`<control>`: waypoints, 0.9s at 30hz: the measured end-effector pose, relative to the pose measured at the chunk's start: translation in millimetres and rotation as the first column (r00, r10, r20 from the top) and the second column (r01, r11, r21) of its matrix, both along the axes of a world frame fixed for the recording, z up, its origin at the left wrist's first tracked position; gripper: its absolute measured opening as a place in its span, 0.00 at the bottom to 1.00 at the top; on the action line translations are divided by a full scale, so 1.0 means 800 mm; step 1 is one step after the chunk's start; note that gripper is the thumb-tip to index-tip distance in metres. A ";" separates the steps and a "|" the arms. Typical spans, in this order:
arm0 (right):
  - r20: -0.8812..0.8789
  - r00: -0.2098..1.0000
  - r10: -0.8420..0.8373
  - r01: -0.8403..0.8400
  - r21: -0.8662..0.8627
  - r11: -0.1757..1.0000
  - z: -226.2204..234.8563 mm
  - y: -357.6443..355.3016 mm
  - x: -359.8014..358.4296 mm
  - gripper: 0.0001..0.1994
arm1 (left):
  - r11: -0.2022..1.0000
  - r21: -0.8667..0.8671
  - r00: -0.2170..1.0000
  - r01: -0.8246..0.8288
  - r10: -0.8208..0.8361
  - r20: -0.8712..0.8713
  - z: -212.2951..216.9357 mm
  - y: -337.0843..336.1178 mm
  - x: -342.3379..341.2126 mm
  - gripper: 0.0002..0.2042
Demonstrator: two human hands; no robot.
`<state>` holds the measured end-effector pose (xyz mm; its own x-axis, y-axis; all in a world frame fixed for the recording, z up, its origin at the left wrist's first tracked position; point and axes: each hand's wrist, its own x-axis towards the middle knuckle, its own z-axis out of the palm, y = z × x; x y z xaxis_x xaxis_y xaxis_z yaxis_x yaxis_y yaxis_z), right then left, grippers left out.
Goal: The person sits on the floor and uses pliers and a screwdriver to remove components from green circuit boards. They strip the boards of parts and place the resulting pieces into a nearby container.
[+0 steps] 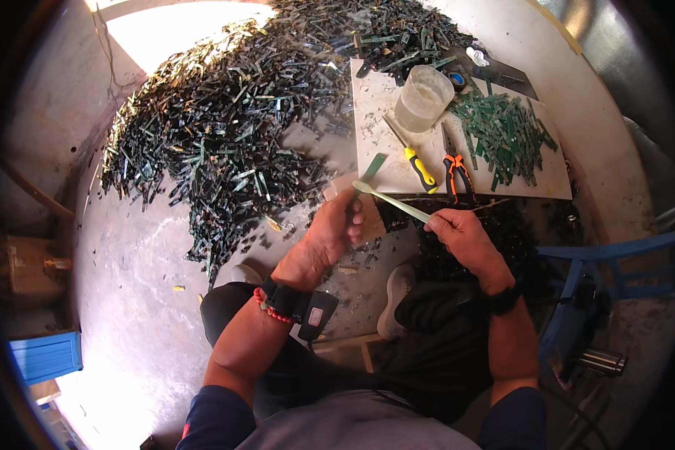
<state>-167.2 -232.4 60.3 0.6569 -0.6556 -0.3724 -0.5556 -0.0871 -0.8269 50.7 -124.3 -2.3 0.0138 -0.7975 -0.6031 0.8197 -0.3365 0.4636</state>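
Observation:
My right hand [461, 238] is closed around the handle of a pale green plastic spoon-like tool [401, 204]. Its rounded head lies right at the fingertips of my left hand [331, 232]. The fingers of that hand are curled, and a flat green strip [373, 166] sticks out beyond them, apparently pinched there, partly behind the tool's head. Ahead of both hands is a white board [394, 176]. On it lie a screwdriver [420, 169] with a yellow and black handle, orange and black pliers [457, 169] and a pile of green strips [506, 135].
A cloudy plastic tub [424, 97] stands on the board, with a blue and black tape roll [457, 79] beside it. A large heap of dark strips [225, 127] covers the floor ahead and left. Blue metal legs [570, 289] stand at right, a blue crate [46, 358] at left.

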 end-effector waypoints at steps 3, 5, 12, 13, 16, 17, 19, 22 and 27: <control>0.105 0.992 -0.070 0.088 -0.183 0.979 -0.009 -0.013 0.001 0.12 | 1.000 -0.007 1.000 0.008 -0.008 -0.020 0.001 -0.001 0.000 0.18; 0.077 0.996 -0.052 0.059 -0.095 0.994 -0.006 -0.009 0.000 0.12 | 1.000 -0.010 0.999 0.013 -0.013 -0.029 0.001 -0.001 0.000 0.18; 0.074 0.989 -0.128 0.135 -0.110 0.985 -0.002 -0.012 -0.001 0.12 | 0.999 -0.040 0.999 0.016 -0.018 -0.051 0.001 0.000 0.000 0.18; 0.092 0.994 -0.053 0.064 -0.124 0.990 -0.011 -0.010 -0.004 0.12 | 0.999 -0.048 0.998 0.015 -0.018 -0.057 0.002 0.000 -0.001 0.18; 0.055 0.997 -0.063 0.067 -0.072 0.995 -0.006 -0.006 -0.001 0.12 | 0.999 -0.020 0.996 -0.042 0.040 -0.078 0.003 -0.001 0.000 0.17; 0.059 0.992 -0.110 0.117 -0.125 0.985 -0.006 -0.012 -0.001 0.13 | 0.999 -0.034 0.996 -0.042 0.039 -0.081 0.005 0.000 0.000 0.17; 0.075 0.977 -0.201 0.205 -0.046 0.978 -0.003 -0.015 -0.002 0.13 | 0.997 -0.061 0.996 -0.042 0.037 -0.087 0.008 0.001 0.001 0.16; 0.048 0.983 -0.176 0.176 0.005 0.984 0.004 -0.011 -0.003 0.14 | 0.996 -0.077 0.999 -0.034 0.034 -0.001 0.010 -0.001 -0.001 0.15; 0.063 0.972 -0.225 0.228 -0.046 0.973 0.008 -0.013 -0.004 0.13 | 0.989 -0.127 0.980 -0.077 0.098 0.172 -0.006 0.002 -0.004 0.13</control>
